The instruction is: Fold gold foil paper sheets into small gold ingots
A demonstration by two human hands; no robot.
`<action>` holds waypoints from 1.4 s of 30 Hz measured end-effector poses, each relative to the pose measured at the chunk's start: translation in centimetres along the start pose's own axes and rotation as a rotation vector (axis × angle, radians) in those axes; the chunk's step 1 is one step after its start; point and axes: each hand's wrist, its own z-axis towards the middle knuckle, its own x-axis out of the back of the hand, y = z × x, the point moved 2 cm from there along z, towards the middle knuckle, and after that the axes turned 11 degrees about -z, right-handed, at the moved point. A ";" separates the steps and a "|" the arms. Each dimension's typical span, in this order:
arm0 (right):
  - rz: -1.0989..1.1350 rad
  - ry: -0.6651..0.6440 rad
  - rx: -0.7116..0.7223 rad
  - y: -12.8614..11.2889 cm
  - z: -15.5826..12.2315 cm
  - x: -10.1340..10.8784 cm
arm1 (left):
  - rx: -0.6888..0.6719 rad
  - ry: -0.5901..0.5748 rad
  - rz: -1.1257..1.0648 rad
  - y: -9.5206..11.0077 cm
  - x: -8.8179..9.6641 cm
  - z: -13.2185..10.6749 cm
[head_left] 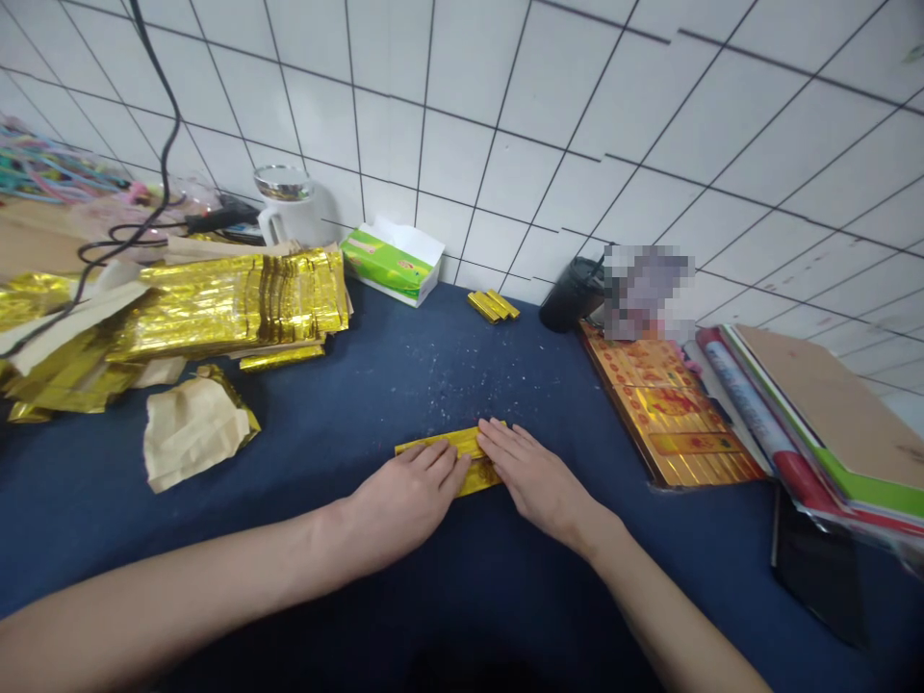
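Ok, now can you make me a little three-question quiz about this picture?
1. True or false: the left hand and the right hand both touch the gold paper.

2. Which is nearer the white mug?
A) the green tissue pack
B) the black cup

3. What colour is the tabletop?

Key: 1. True. 2. A. 3. Dark blue.

Left hand (404,493): bare, slim-fingered, smoothly rounded across the back.
Left forearm (217,573): bare, widening toward the elbow.
Right hand (538,481): bare, slender, long-fingered.
Right forearm (660,602): bare to the picture's edge, narrower at the wrist.
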 end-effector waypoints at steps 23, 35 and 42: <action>0.071 0.031 -0.037 0.2 0.1 -0.3 | 0.007 -0.084 -0.129 -0.3 0.3 -0.1; 0.047 0.027 -0.034 0.2 0.1 -0.4 | 0.063 -0.154 -0.148 -0.1 -0.1 -0.6; 0.079 0.032 -0.033 0.4 0.3 -0.4 | 0.096 -0.209 -0.216 0.4 -0.5 -1.2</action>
